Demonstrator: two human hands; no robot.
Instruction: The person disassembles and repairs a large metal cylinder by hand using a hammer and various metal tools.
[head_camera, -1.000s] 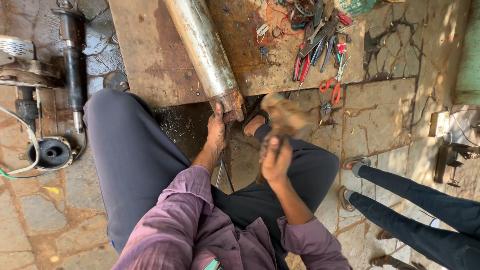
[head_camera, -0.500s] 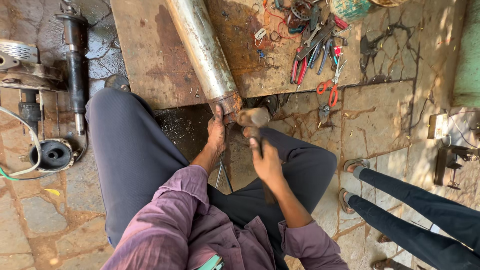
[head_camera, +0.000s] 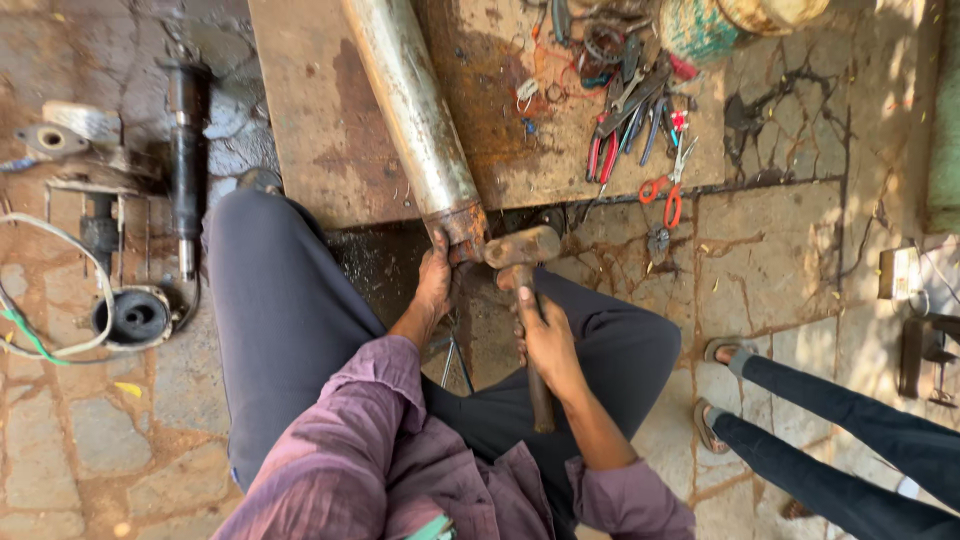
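Observation:
A long steel pipe (head_camera: 415, 115) lies slanted across a rusty metal plate (head_camera: 310, 110), its rusty near end (head_camera: 462, 228) overhanging the plate's edge between my knees. My left hand (head_camera: 434, 280) grips the pipe just under that rusty end. My right hand (head_camera: 541, 335) holds the wooden handle of a hammer (head_camera: 522, 248), whose head touches the side of the pipe end. My dark trousers and purple sleeves fill the lower part of the view.
Pliers and red-handled scissors (head_camera: 662, 190) lie with other hand tools (head_camera: 625, 115) on the plate's right side. A black shaft (head_camera: 185, 150), a round black part (head_camera: 137, 315) and a white cable (head_camera: 60, 290) lie left. Another person's legs in sandals (head_camera: 820, 420) stand right.
My right hand has swung the hammer down from a raised, blurred position until its head meets the rusty pipe end. My left hand has stayed on the pipe.

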